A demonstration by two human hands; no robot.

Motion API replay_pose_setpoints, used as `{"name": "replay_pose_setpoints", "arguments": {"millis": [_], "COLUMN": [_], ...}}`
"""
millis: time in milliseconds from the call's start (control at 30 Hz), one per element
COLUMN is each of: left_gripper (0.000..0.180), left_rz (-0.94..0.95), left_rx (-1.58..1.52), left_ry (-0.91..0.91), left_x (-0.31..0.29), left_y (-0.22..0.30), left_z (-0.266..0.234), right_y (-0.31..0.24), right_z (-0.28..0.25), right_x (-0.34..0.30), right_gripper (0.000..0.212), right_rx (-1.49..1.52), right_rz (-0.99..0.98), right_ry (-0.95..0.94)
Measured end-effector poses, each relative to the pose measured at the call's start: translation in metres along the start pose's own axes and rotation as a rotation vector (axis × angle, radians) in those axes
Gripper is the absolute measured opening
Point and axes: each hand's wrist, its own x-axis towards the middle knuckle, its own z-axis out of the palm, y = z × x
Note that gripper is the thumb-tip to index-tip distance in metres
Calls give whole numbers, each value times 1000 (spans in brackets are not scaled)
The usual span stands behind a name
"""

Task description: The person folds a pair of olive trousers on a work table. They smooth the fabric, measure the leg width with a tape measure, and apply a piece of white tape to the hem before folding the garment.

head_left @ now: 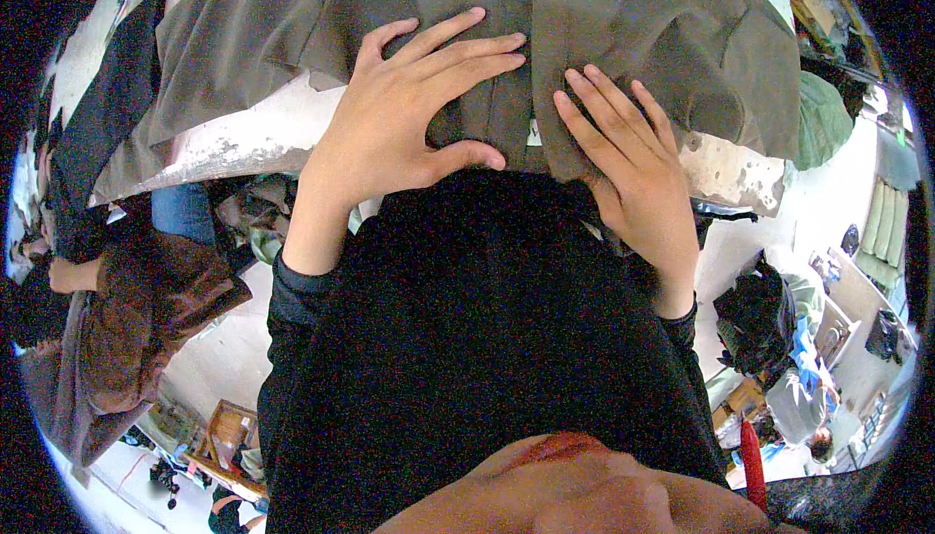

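Note:
A dark olive-brown garment (672, 18) lies spread over the worktop, with a straight edge or seam running down its middle. My left hand (409, 110) rests on the cloth left of that line, fingers spread and thumb pointing toward it. On the other side, my right hand (628, 149) lies on the garment with its fingers stretched out; its thumb is mostly hidden. Neither hand grips anything. Between them, near the garment's front edge, a small white label or tag (534, 132) shows.
The white worktop (253, 130) has a worn, chipped front edge. At the left, another person's hand (76, 274) shows beside brown cloth (146, 310). Green fabric (820, 120) hangs at the right; a black bundle (758, 315) sits below it.

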Motion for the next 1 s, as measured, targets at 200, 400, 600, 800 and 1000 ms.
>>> {"name": "replay_pose_setpoints", "arguments": {"millis": [200, 400, 600, 800, 1000], "left_gripper": [79, 73, 66, 66, 62], "left_rz": [-46, -139, -92, -133, -68], "left_rx": [-106, -27, -26, -133, -4], "left_ry": [63, 63, 21, 63, 109], "left_x": [-1, -11, -15, -15, 15], "left_y": [2, 23, 25, 27, 16], "left_z": [-1, -4, -2, 1, -8], "right_y": [-35, -16, 65, 96, 98], "right_z": [20, -18, -3, 37, 3], "right_x": [15, 26, 124, 151, 179], "right_gripper": [69, 62, 44, 53, 60], "right_rx": [-59, 86, -160, -235, -82], "right_rz": [61, -19, -134, -51, -34], "right_ry": [108, -189, 361, 267, 194]}}
